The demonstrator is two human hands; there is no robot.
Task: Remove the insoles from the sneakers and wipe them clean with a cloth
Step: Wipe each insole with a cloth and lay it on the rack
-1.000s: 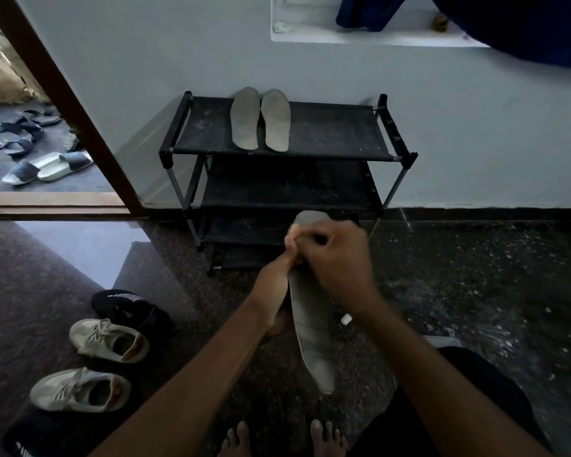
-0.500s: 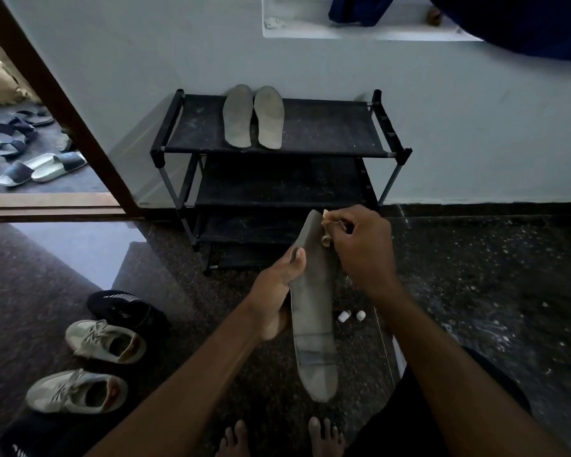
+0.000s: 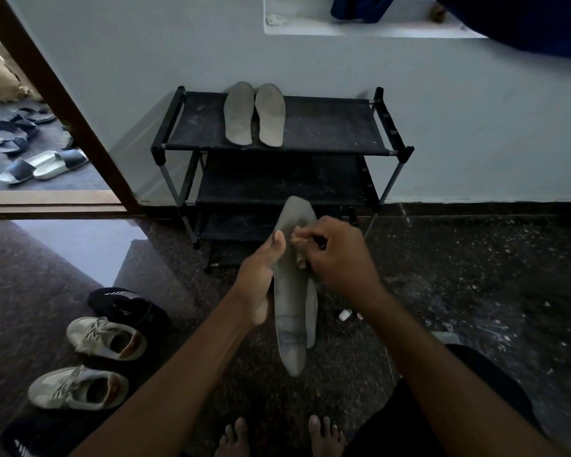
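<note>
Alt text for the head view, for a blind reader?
The left hand holds a grey insole while the right hand presses a small cloth against it. Two more insoles lie side by side atop a black shoe rack; two pale sneakers sit on the floor at left.

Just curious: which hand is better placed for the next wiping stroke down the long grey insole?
Likely the right hand: it pinches the small beige cloth against the long grey insole, while the left hand grips that insole.
</note>
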